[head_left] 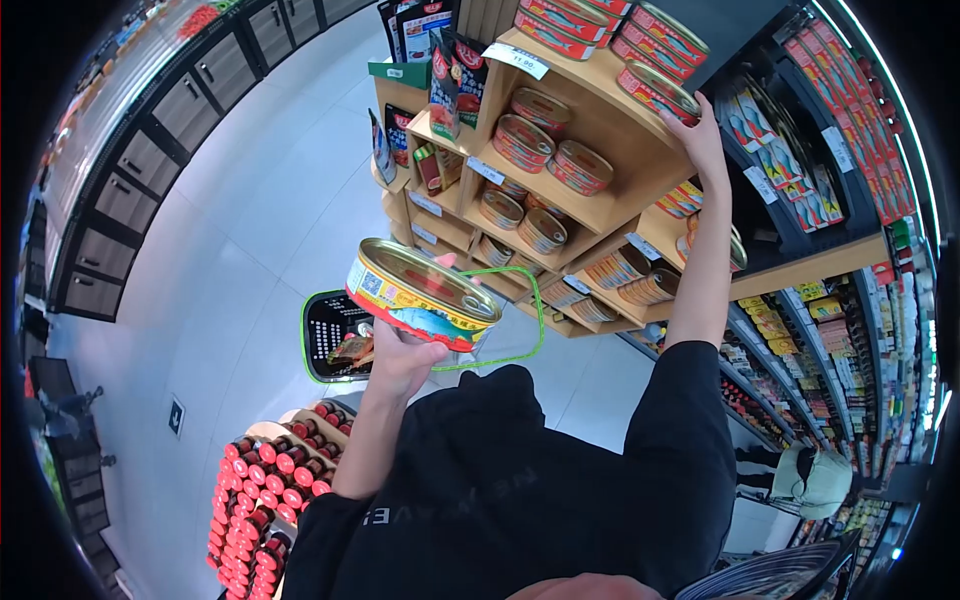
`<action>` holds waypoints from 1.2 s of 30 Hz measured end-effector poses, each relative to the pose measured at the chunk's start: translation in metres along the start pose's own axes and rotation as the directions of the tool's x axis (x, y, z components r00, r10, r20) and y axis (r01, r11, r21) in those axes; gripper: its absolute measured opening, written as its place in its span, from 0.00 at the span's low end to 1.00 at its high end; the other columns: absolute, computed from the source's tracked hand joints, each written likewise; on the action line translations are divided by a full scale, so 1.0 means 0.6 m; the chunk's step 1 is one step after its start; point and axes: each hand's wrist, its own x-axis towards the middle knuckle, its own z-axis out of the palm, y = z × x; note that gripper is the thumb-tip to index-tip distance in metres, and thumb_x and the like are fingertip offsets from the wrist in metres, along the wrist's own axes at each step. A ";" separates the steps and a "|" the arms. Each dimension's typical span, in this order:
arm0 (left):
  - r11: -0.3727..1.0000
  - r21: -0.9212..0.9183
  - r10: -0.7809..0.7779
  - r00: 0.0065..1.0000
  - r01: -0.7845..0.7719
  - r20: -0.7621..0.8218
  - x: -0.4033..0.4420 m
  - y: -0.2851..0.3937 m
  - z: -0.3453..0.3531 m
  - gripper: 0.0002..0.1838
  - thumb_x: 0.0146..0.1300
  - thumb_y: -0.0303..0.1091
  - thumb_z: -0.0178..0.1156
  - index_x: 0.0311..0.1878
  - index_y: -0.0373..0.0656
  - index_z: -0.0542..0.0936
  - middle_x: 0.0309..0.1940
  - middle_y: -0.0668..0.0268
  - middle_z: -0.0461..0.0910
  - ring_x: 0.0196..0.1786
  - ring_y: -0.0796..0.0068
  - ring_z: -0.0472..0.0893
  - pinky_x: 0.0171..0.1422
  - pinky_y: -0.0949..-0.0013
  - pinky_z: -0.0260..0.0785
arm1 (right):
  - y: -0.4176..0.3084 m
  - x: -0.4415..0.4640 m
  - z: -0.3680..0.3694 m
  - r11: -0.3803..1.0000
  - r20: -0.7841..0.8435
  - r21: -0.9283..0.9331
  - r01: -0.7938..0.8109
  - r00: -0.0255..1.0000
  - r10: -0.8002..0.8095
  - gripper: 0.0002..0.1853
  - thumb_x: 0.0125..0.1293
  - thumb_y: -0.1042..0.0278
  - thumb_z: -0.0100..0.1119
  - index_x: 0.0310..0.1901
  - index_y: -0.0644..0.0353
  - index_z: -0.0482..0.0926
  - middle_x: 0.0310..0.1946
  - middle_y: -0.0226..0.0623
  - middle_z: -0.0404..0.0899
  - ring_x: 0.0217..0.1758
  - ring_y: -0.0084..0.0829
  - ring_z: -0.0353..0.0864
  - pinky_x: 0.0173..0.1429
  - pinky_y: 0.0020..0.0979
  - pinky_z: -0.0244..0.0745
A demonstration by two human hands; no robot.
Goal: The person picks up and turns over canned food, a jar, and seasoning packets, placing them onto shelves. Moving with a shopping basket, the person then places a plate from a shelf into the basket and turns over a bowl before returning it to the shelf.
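Note:
My left hand (400, 362) is closed around an oval fish tin (422, 300) with a yellow, red and blue label. The tin is tilted, its metal pull-tab lid facing up, above the middle of the aisle. My right hand (700, 140) reaches up to the upper shelf, its fingers closed on the near end of a red oval fish tin (658, 90) at the shelf's front edge. Stacked red fish tins (562, 25) stand close behind. Below my left hand, a black shopping basket (322, 330) with a green rim holds some packaged goods.
Wooden shelves (640, 120) carry more oval tins (523, 143) and hanging pouches (457, 85). A display of red-lidded jars (270, 480) stands at lower left. Dark cabinets (130, 190) line the far left, and another person (810, 480) is at lower right.

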 end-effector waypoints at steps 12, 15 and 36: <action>0.999 -0.004 0.036 0.999 -0.037 -0.028 0.000 -0.018 -0.015 0.51 0.50 0.32 0.75 0.72 0.37 0.52 0.71 0.48 0.58 0.69 0.40 0.65 0.70 0.41 0.63 | -0.031 -0.012 -0.002 0.981 -0.040 -0.190 -0.044 0.998 0.037 0.44 0.50 0.41 0.73 0.59 0.70 0.71 0.50 0.54 0.80 0.56 0.43 0.80 0.60 0.36 0.72; 0.997 0.030 0.074 0.997 -0.073 -0.032 -0.004 -0.012 -0.013 0.50 0.51 0.27 0.72 0.73 0.37 0.52 0.72 0.48 0.56 0.70 0.39 0.64 0.71 0.41 0.63 | -0.022 -0.017 -0.003 0.972 -0.148 -0.228 -0.058 0.989 0.025 0.45 0.48 0.40 0.73 0.59 0.69 0.71 0.50 0.52 0.80 0.55 0.44 0.80 0.60 0.36 0.71; 0.963 0.140 0.251 0.952 -0.229 -0.172 -0.093 0.035 -0.040 0.44 0.46 0.16 0.72 0.67 0.36 0.60 0.58 0.57 0.73 0.61 0.63 0.76 0.66 0.57 0.72 | -0.428 -0.457 0.197 0.665 0.339 0.745 -0.046 0.886 -0.318 0.27 0.51 0.58 0.71 0.49 0.65 0.76 0.41 0.34 0.78 0.46 0.25 0.76 0.54 0.26 0.70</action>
